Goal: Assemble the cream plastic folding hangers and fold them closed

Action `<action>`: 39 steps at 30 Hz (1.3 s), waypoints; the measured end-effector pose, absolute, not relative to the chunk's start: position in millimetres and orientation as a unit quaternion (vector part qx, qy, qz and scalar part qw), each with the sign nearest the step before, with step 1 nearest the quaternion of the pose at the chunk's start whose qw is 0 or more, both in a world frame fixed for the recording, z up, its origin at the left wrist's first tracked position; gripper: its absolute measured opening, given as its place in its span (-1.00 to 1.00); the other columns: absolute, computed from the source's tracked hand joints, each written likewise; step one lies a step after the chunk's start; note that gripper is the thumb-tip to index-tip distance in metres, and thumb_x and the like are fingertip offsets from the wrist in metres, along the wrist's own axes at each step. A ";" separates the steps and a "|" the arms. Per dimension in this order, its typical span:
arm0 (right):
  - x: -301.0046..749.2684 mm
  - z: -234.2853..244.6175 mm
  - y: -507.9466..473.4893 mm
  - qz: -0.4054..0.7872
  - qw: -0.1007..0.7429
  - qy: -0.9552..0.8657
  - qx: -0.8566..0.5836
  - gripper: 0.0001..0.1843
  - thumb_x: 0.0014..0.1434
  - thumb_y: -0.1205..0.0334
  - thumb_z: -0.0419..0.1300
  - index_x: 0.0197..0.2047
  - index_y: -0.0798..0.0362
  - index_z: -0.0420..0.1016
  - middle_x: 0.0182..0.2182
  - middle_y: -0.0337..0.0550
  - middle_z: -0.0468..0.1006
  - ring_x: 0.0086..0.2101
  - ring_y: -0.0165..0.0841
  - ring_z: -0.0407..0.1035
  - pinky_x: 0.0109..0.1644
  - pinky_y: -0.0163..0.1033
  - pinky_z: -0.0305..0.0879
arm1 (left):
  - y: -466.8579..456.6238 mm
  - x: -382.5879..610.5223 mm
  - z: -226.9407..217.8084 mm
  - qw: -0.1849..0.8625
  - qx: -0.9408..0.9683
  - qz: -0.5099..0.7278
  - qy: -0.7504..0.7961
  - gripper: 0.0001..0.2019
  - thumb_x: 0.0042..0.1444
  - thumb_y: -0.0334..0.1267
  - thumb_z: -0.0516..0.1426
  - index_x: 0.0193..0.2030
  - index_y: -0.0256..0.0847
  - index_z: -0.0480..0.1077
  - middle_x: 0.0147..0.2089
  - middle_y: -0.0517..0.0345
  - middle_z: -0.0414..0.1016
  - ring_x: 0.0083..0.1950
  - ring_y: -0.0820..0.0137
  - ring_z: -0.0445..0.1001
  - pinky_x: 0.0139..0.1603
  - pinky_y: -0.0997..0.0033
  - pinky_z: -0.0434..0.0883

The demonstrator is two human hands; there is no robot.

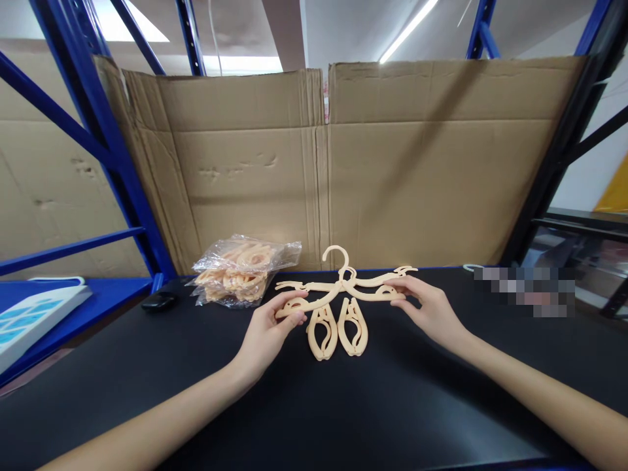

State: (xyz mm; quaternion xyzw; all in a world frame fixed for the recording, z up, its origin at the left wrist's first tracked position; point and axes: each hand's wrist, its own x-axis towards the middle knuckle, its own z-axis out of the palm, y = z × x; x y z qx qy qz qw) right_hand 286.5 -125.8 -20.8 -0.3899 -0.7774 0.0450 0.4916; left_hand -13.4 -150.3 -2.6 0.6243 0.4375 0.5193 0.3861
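Observation:
Pale peach plastic hangers (338,288) with a round hook on top are held just above a black tabletop (343,399); there seem to be two, overlapping. My left hand (269,327) pinches the left arm of the hangers. The fingers of my right hand (424,307) are closed on the right arm. Two peach clip pieces (337,330) hang or lie below the hangers' middle, between my hands.
A clear plastic bag of more peach hangers (243,269) lies at the back left of the table. A small black object (157,301) sits to its left. Flattened cardboard (343,163) stands behind. Blue shelving (98,131) and a white-blue device (34,314) are at the left.

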 end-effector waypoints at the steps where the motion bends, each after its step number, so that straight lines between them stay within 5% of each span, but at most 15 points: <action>1: 287.7 -21.5 -124.4 0.071 0.489 -0.778 -0.388 -0.77 0.15 0.28 0.17 -0.08 -0.02 0.45 -0.16 -0.09 0.54 -0.22 -0.25 0.46 -0.09 -0.06 0.44 | -150.2 -13.5 -2.7 0.385 0.624 0.520 0.438 -0.67 -0.04 -0.25 0.22 -0.08 -0.23 0.46 -0.30 0.16 0.51 -0.32 0.38 0.50 -0.13 0.33 0.44; 12: 289.9 -16.5 -119.1 0.338 0.523 -0.706 -0.337 -0.77 0.07 0.16 0.28 -0.18 0.01 0.55 -0.13 -0.08 0.53 -0.19 -0.29 0.41 -0.13 -0.17 0.39 | -153.1 -10.0 -0.2 0.416 0.604 0.536 0.420 -0.51 -0.05 -0.23 0.27 0.07 -0.23 0.38 -0.28 0.16 0.50 -0.24 0.38 0.47 -0.11 0.36 0.44; 19: 269.7 -22.1 -130.3 0.423 0.559 -0.640 -0.314 -0.62 0.06 0.21 0.29 -0.03 0.02 0.40 -0.27 -0.14 0.48 -0.27 -0.36 0.37 -0.22 -0.21 0.37 | -161.7 -0.8 3.6 0.471 0.565 0.551 0.393 -0.55 -0.04 -0.20 0.28 0.01 -0.23 0.36 -0.11 0.07 0.46 -0.08 0.29 0.47 -0.14 0.30 0.51; 26: 252.1 -19.1 -142.9 0.445 0.588 -0.592 -0.326 -0.70 -0.01 0.14 0.36 -0.30 0.04 0.34 -0.39 -0.17 0.52 -0.42 -0.40 0.38 -0.34 -0.25 0.38 | -163.9 5.4 -3.2 0.487 0.580 0.521 0.393 -0.62 -0.01 -0.18 0.27 -0.04 -0.25 0.40 -0.18 0.05 0.52 -0.16 0.32 0.51 -0.24 0.41 0.50; 39: 240.0 -14.3 -163.5 0.486 0.441 -0.706 -0.265 -0.79 0.16 0.13 0.22 -0.16 0.00 0.56 -0.16 -0.12 0.57 -0.10 -0.26 0.44 0.04 -0.06 0.37 | -167.4 14.2 -10.1 0.489 0.621 0.493 0.362 -0.65 0.02 -0.22 0.26 -0.05 -0.28 0.42 -0.11 -0.03 0.54 -0.12 0.24 0.52 -0.08 0.26 0.48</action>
